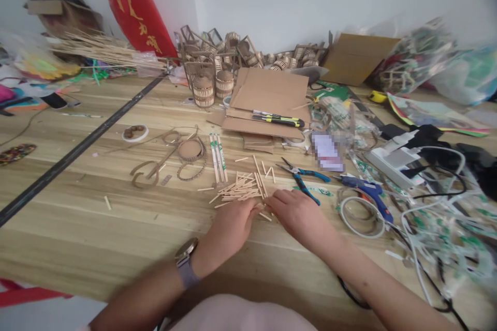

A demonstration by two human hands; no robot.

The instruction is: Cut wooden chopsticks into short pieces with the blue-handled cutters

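Note:
My left hand and my right hand rest side by side on the wooden table, fingertips meeting at the near edge of a pile of short wooden sticks. Both hands have their fingers curled and pinched together around something small where they meet; what it is stays hidden. A watch is on my left wrist. Blue-handled pliers lie just beyond my right hand.
A blue glue gun, a tape roll, a power strip and tangled cables lie to the right. Cardboard sheets with utility knives, woven stick baskets, cardboard rings and chopsticks lie further back.

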